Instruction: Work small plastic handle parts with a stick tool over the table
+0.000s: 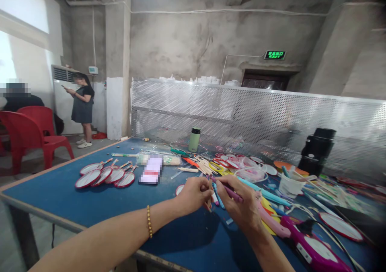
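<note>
My left hand (193,192) is pinched around a thin wooden stick (210,195), held upright over the near part of the table. My right hand (239,202) grips a purple pen (233,193), its tip pointing left and meeting the top of the stick. Fingers cover much of the stick, so its lower end is hard to make out. Behind my left hand shows part of a small white round thing with a red rim (179,189). Colored markers (218,197) lie on the table between and beyond my hands.
Several red-rimmed round paddles (104,175) lie stacked on the blue table (60,199) at left, near a phone (151,170). Further back stands a green bottle (194,139). At right are a white cup (291,184), a black bottle (316,151) and a magenta power device (315,248).
</note>
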A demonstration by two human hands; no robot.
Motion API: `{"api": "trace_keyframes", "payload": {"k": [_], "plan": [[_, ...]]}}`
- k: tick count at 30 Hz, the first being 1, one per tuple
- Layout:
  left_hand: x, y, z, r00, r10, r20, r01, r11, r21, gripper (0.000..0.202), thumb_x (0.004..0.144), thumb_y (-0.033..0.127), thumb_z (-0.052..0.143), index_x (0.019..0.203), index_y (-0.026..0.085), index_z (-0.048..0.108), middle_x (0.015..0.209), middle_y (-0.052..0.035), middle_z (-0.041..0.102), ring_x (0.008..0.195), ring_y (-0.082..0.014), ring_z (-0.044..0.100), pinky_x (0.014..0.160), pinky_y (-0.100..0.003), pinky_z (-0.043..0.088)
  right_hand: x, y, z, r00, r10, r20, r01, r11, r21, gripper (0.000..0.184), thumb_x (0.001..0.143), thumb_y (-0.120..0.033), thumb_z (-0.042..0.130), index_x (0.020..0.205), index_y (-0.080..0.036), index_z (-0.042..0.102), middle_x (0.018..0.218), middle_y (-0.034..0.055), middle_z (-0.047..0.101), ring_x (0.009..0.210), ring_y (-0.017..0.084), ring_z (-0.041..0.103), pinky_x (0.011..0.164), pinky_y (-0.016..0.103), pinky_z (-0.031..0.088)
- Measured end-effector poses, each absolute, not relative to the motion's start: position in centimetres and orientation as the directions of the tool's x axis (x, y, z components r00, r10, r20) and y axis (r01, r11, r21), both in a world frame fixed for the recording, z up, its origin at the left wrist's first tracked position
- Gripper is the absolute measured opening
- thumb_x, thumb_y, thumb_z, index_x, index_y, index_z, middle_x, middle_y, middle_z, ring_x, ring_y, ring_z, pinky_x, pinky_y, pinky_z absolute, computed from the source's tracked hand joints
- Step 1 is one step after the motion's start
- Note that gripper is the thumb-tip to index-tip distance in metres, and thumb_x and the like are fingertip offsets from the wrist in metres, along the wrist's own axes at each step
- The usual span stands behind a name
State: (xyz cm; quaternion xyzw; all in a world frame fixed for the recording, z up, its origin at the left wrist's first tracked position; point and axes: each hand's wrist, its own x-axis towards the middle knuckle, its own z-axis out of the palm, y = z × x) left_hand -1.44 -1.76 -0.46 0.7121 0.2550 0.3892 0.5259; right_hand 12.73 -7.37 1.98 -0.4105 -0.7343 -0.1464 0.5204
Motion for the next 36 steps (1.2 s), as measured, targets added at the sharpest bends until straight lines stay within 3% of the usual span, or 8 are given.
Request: {"api": "trace_keyframes", "payload": {"k": [22,36], "plan": [[-1.58,-1.82,-0.39,0.575,0.769,0.281,-0.058,-0.304,0.951,0.008,0.074,0.02,0.053,0.067,0.017,0.05,0.057,0.001,0.06,0.049,-0.0129,0.059,0.054,-0.028,0.052,12.64,-7.45,2.24,-0.074,0.491,0.868,0.754,0.598,-0.274,0.017,0.088,-0.027,0.056,0.079,-0.019,0.068,0.072,0.0016,0.069,0.063,0.013,0.063,0.06,0.023,0.049],[-1.35,-1.68,-0.63,0.569,0.766,0.299,-0.099,-0.298,0.95,0.005,0.072,0.018,0.053,0.068,0.017,0.051,0.055,0.0019,0.058,0.047,-0.0127,0.057,0.053,-0.028,0.052,12.54,-7.54,2.29,-0.11,0.484,0.868,0.768,0.596,-0.235,0.017,0.089,-0.025,0.054,0.08,-0.019,0.067,0.07,0.0016,0.068,0.061,0.013,0.062,0.059,0.023,0.049]]}}
